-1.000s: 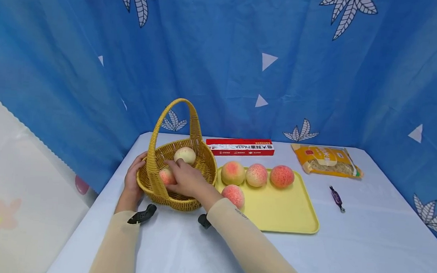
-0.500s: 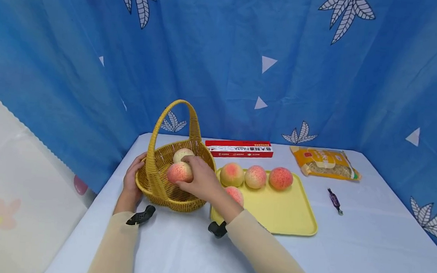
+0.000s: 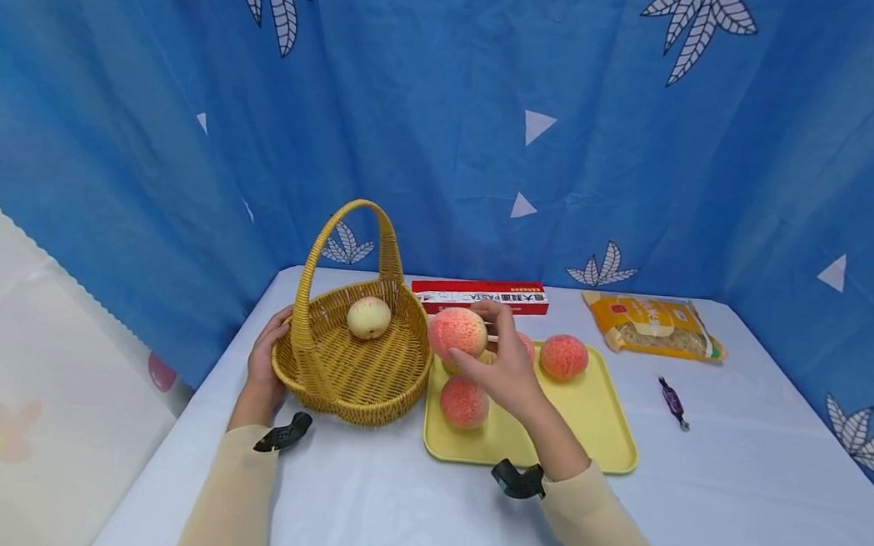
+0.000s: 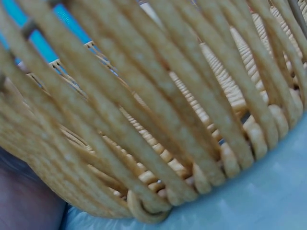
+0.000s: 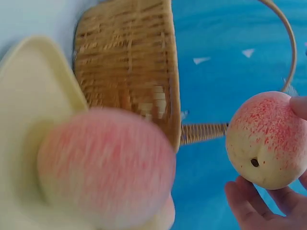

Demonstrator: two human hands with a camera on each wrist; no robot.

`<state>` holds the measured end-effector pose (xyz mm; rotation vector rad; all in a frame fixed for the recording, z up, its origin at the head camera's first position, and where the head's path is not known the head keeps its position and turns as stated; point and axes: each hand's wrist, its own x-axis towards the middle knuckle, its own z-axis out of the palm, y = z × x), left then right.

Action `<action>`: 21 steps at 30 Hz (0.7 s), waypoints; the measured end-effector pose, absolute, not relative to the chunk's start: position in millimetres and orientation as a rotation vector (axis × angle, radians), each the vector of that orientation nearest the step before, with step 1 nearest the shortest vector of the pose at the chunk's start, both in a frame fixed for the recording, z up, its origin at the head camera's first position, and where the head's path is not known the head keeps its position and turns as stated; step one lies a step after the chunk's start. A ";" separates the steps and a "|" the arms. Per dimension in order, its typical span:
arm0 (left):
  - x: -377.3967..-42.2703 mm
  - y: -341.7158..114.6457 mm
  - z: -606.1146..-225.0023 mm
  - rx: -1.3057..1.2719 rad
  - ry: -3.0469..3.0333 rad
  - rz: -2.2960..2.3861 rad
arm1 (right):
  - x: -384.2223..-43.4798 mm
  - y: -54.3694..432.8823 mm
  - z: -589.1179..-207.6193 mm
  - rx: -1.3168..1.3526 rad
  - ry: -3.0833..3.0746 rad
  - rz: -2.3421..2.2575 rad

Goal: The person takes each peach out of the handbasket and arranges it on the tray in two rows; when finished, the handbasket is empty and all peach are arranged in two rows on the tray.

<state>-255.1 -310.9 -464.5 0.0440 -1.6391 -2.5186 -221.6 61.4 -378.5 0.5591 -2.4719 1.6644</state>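
In the head view, my left hand (image 3: 262, 362) holds the left side of a yellow wicker basket (image 3: 369, 398) near the base of its tall handle. One pale peach (image 3: 368, 317) lies inside the basket. My right hand (image 3: 508, 373) pinches a pink-red peach (image 3: 457, 333) between thumb and fingers, raised over the left part of a yellow tray (image 3: 547, 434). Several peaches rest on that tray, including a front one (image 3: 464, 402) and a right one (image 3: 565, 358); the held peach and hand partly cover others. The left wrist view is filled by woven basket wall (image 4: 158, 110).
Behind the tray lies a red pasta box (image 3: 481, 296). An orange bag of dry food (image 3: 655, 326) sits at the back right, with a purple wrapped candy (image 3: 673, 403) in front of it. A blue curtain (image 3: 446, 123) hangs behind the white-covered table (image 3: 393, 504).
My right hand has lifted a peach out of the basket and carried it right, over the tray. One peach stays in the basket. My left hand has kept its place on the basket.
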 end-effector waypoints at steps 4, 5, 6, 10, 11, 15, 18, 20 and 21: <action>-257.7 -307.4 -461.8 0.049 -1.636 -2.516 | -223.3 87.3 -382.0 0.565 -2.437 1.689; -258.9 -306.8 -461.5 0.044 -1.622 -2.522 | -224.1 93.2 -381.8 0.569 -2.440 1.689; -259.8 -306.3 -461.1 0.040 -1.611 -2.523 | -224.6 99.1 -380.9 0.574 -2.451 1.692; -261.5 -306.0 -460.4 0.019 -1.581 -2.525 | -227.5 120.8 -375.2 0.601 -2.533 1.659; -261.4 -306.2 -460.6 0.021 -1.577 -2.521 | -228.1 125.7 -373.8 0.617 -2.554 1.652; -259.0 -307.7 -461.7 0.039 -1.574 -2.529 | -229.5 143.3 -371.0 0.643 -2.619 1.604; -256.2 -309.9 -463.5 0.046 -1.607 -2.524 | -229.3 153.8 -373.3 0.652 -2.670 1.560; -254.1 -311.7 -464.5 0.047 -1.622 -2.520 | -229.4 159.5 -376.7 0.671 -2.710 1.547; -253.1 -312.8 -464.9 0.044 -1.627 -2.518 | -229.5 161.6 -378.1 0.689 -2.729 1.533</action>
